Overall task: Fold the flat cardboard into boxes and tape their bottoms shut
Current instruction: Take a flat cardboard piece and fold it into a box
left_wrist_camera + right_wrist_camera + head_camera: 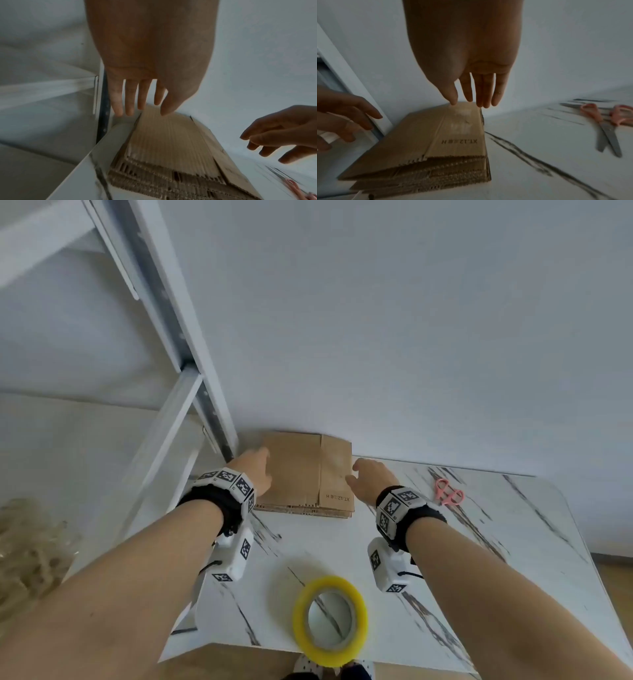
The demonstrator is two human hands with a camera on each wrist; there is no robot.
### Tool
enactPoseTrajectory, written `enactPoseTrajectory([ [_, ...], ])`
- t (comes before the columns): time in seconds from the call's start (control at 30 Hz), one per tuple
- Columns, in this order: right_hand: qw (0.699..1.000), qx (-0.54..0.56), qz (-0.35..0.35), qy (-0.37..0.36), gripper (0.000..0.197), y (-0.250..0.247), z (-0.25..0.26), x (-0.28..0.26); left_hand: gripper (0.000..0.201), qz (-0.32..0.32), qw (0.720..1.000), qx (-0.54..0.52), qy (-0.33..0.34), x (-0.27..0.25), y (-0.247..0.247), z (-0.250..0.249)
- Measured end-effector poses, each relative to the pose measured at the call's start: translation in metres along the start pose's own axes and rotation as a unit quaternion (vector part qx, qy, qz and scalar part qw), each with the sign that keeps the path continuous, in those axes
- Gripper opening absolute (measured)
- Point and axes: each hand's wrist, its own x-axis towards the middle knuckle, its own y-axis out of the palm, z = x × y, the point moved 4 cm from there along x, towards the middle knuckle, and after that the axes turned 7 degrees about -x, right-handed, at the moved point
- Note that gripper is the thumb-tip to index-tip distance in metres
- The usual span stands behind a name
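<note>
A stack of flat brown cardboard (305,474) lies at the table's far edge against the wall; its top sheet carries dark print near the front right corner. My left hand (255,470) hovers at the stack's left side, fingers straight, above the cardboard (164,142). My right hand (371,477) hovers at the stack's right edge, fingers straight over the cardboard (436,135). Neither hand holds anything. A roll of yellow tape (330,620) stands on edge near the table's front edge.
Pink-handled scissors (449,492) lie right of the stack on the white marbled table (479,559). A white metal shelf frame (191,371) rises at the left, close to the stack. A pale woven heap (27,549) sits on the floor at far left.
</note>
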Motion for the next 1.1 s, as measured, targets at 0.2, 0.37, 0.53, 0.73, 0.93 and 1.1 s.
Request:
enactPoseTrajectory([
  [0.2, 0.99, 0.133, 0.027, 0.047, 0.059, 0.026, -0.004, 0.01, 0.049, -0.014, 0.993, -0.111, -0.037, 0.006, 0.018, 0.021],
  [0.37, 0.977, 0.198, 0.024, 0.071, 0.065, 0.041, -0.011, 0.018, 0.056, -0.023, 0.979, -0.187, -0.08, 0.01, 0.027, 0.029],
  [0.53, 0.962, 0.255, 0.012, 0.096, 0.061, 0.051, -0.02, 0.021, 0.067, -0.012, 0.967, -0.237, -0.092, 0.013, 0.042, 0.031],
  [0.73, 0.953, 0.285, -0.006, 0.101, 0.063, 0.05, -0.028, 0.018, 0.067, -0.024, 0.946, -0.301, -0.117, 0.011, 0.044, 0.027],
  [0.93, 0.925, 0.37, 0.007, 0.088, 0.051, 0.043, -0.056, -0.003, 0.065, 0.008, 0.936, -0.334, -0.114, -0.003, 0.05, 0.02],
  [1.1, 0.908, 0.412, 0.027, 0.068, 0.035, 0.035, -0.097, -0.044, 0.051, 0.058, 0.941, -0.332, -0.038, -0.028, 0.066, -0.015],
])
